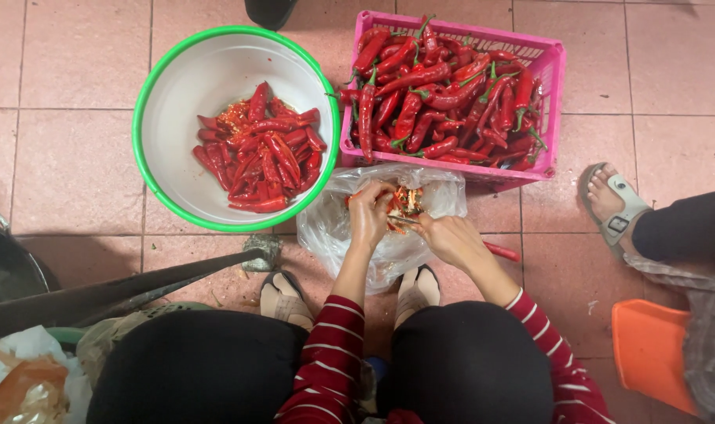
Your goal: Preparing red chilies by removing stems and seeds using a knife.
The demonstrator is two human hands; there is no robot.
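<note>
Down over the crumpled clear plastic bag [349, 228] of stems and scraps, the left hand [371, 213] pinches a red chilli [403, 201] while the right hand [451, 238] grips a thin blade against it. Beyond the bag sit a green-rimmed white bowl [177, 102] of cut chillies and a pink plastic crate [550, 67] of whole ones.

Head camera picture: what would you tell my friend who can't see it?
Two hands, left hand and right hand, hold a red chili pepper over a clear plastic bag. Ahead sit a green-rimmed white bowl of cut chilies and a pink plastic crate of whole ones.
</note>
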